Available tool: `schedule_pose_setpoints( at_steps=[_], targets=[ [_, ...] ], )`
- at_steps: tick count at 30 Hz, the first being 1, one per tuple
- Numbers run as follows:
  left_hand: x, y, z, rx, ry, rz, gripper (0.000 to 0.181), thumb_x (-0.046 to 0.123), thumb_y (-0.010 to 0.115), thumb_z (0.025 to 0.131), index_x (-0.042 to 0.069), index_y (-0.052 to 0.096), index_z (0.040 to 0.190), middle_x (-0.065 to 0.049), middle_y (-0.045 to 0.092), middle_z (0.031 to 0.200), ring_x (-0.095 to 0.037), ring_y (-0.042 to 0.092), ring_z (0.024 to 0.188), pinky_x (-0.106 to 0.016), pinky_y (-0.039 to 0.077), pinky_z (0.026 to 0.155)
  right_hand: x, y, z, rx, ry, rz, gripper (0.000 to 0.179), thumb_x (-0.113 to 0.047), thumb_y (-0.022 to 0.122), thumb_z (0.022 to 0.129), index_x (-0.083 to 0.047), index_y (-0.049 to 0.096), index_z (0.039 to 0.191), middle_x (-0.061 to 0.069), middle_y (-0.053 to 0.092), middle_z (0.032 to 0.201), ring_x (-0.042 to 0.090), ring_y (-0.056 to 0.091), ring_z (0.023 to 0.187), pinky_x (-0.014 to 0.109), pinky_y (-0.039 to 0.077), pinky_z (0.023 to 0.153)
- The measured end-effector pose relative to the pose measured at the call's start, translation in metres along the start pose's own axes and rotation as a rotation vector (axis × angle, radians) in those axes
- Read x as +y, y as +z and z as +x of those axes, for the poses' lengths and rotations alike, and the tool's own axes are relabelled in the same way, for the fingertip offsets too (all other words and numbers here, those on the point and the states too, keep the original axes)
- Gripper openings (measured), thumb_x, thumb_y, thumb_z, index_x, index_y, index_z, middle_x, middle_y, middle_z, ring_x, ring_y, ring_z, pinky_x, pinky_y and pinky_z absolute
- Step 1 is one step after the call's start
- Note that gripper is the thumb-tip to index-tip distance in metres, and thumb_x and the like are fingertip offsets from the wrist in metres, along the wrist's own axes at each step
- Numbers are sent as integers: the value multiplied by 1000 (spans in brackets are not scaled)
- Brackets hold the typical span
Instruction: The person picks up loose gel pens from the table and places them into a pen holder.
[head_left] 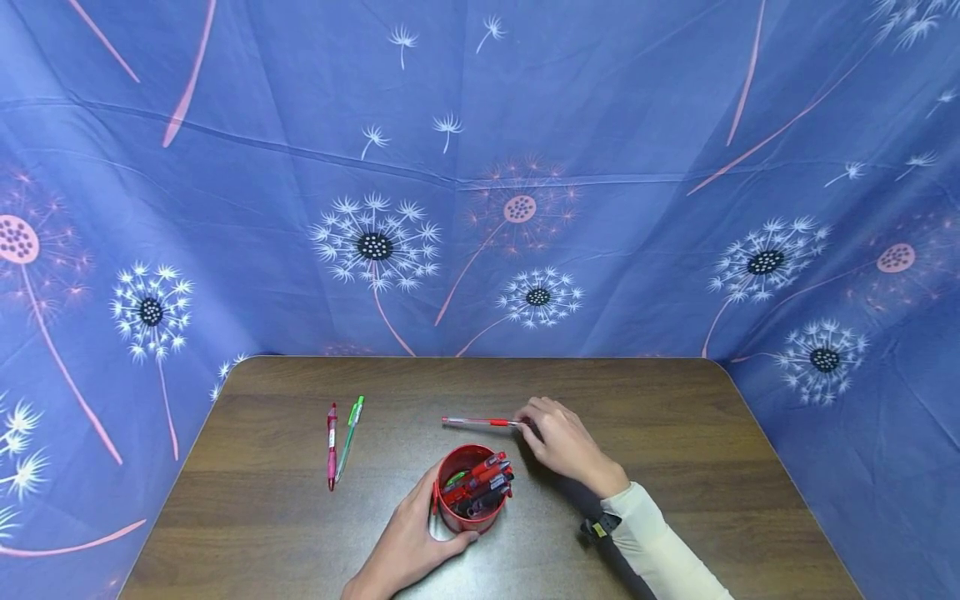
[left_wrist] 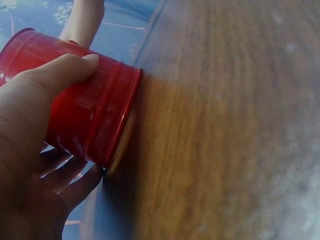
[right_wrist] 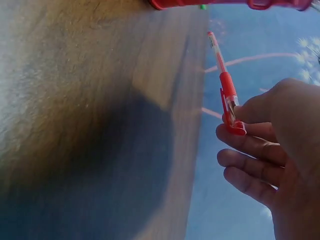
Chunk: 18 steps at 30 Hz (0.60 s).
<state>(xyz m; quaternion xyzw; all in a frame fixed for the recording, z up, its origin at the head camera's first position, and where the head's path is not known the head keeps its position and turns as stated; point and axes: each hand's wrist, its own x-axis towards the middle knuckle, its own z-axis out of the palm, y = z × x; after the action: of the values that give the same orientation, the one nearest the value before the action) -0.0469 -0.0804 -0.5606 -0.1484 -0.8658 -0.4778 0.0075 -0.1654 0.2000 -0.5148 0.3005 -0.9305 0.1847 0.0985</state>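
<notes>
My left hand [head_left: 413,533] grips a red metal bucket [left_wrist: 75,100] round its side, thumb on the near wall and fingers behind it. Several red and black pens [head_left: 480,485] stand in the bucket, leaning to the right, with a bit of green showing inside. To the right, my right hand [head_left: 561,437] pinches a red pen with a clear barrel [head_left: 480,422] at its capped end between thumb and forefinger. The pen points left, beyond the bucket's far rim in the head view. In the right wrist view the pen's red clip [right_wrist: 224,105] faces the camera.
On the left of the wooden table [head_left: 255,517] lie a pink pen [head_left: 332,446] and a green pen [head_left: 350,437], side by side. A blue dandelion-print cloth [head_left: 637,208] hangs behind the table and along both sides. A dark watch-like band [head_left: 601,527] is on my right wrist.
</notes>
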Motion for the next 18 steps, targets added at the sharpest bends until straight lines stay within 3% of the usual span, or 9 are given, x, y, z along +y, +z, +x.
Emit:
schedule_pose_setpoints(
  at_steps=[7, 12, 18],
  targets=[
    [-1, 2, -2, 13, -2, 21, 101, 46, 98, 76, 27, 44, 160, 8, 58, 152, -16, 58, 139, -45, 51, 113, 7, -19, -22, 81, 111, 77, 7, -9, 77, 97, -16, 78, 101, -10, 68, 97, 10, 61, 87, 36, 53, 72],
    [-1, 2, -3, 15, -7, 23, 102, 43, 98, 75, 22, 46, 159, 5, 59, 153, -16, 58, 139, -45, 51, 114, 10, -35, -40, 136, 138, 105, 12, -6, 80, 95, -16, 78, 100, -12, 67, 95, 8, 57, 83, 32, 50, 68],
    [-1, 3, -3, 16, -5, 8, 101, 44, 98, 76, 29, 44, 160, 9, 57, 153, -14, 57, 140, -45, 51, 114, 9, -64, -58, 166, 142, 123, 17, -2, 81, 93, -17, 78, 100, -13, 68, 98, 7, 61, 86, 32, 54, 70]
  ],
)
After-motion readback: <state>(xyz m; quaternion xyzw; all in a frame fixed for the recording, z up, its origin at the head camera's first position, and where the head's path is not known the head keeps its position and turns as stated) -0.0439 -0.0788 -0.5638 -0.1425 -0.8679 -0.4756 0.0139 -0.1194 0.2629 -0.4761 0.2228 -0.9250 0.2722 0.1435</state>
